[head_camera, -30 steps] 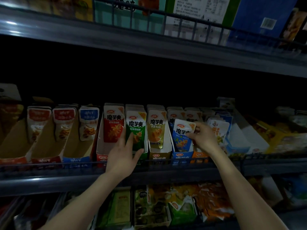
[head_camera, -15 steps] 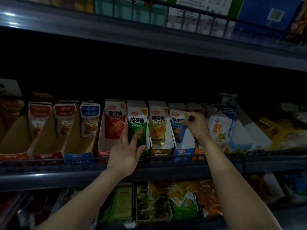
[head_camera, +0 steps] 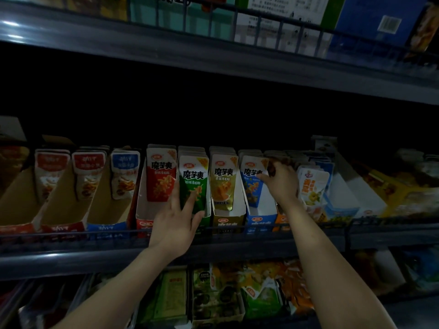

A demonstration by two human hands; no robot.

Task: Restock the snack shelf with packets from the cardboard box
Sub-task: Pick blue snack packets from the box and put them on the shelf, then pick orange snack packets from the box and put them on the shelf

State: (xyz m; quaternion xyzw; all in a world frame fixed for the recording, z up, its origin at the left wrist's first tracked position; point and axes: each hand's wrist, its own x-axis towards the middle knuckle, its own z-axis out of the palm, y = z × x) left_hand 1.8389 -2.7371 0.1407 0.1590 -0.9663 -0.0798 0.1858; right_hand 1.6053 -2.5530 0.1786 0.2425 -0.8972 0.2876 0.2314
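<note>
Seating blue packet [head_camera: 252, 184] at 2 o'clock, right hand [head_camera: 279, 180] fingers pinched on it; left hand [head_camera: 177, 222] splayed against green packet [head_camera: 193, 184]; risked toppling row.

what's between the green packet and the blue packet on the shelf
In the head view, the gold packet stands in its own display box between the green packet and the blue packet.

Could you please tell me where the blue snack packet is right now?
In the head view, the blue snack packet stands right of centre in its blue display carton, beside the gold packet, with the right hand gripping its upper right edge.
</note>
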